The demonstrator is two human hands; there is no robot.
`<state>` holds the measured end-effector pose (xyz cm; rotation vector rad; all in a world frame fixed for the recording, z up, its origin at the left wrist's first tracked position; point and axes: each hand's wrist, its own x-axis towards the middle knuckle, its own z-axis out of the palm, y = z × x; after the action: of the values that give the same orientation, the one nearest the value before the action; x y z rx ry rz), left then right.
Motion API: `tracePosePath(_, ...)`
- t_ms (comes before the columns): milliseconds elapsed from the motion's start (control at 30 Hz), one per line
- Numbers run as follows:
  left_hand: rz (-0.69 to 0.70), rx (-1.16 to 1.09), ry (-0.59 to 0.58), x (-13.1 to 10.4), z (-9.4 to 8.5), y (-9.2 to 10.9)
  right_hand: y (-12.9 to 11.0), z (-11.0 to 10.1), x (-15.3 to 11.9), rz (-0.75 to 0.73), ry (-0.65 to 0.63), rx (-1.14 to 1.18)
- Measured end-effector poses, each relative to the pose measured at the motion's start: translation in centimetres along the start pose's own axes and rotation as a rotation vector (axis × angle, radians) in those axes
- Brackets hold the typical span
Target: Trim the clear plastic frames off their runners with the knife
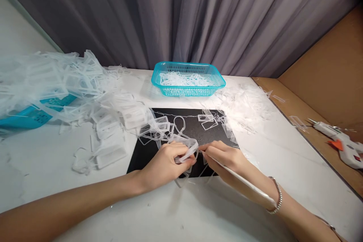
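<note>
Near the middle of the view, my left hand [167, 160] is closed around a translucent plastic piece [189, 152] with a curved rim. Just to its right, my right hand [224, 155] has its fingers pinched near that piece's edge. A long thin white tool [245, 184] lies along my right palm toward the wrist, its tip hidden at the fingertips. Below both hands is a black mat [195, 124], with clear plastic frames [208, 121] scattered on it. More translucent strips hang under my left hand.
A large heap of translucent pieces [76, 79] covers the left side, partly over a blue container [38, 115]. A blue basket [188, 90] holds white pieces at the back. Another pile [244, 106] lies right of the mat. A glue gun [342, 143] rests at the far right.
</note>
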<state>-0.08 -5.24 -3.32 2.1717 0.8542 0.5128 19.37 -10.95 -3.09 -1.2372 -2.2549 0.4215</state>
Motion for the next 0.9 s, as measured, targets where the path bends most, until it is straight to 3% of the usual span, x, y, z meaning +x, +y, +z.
tracePosePath(300, -0.077, -0.026, -0.024, -0.2, -0.2, 0.4, -0.7, -1.6, 0.7, 0.144, 0.13, 0.056)
tracePosePath(400, -0.086, -0.028, -0.036, -0.2, -0.3, 0.6, 0.1, -2.1, 0.7, 0.202, 0.233, 0.037)
tracePosePath(533, -0.129, -0.059, -0.052, -0.1, -0.5, 1.0, 1.5, -3.5, 0.7, 0.39, 0.383, 0.065)
tracePosePath(667, -0.27, -0.143, -0.066, 0.0, -0.7, 1.2, 2.5, -4.6, 0.6, 0.526, 0.347, 0.08)
tracePosePath(900, -0.361, -0.29, -0.09, -0.1, -0.8, 0.9, 1.6, -5.0, 0.6, 0.555, 0.384, 0.085)
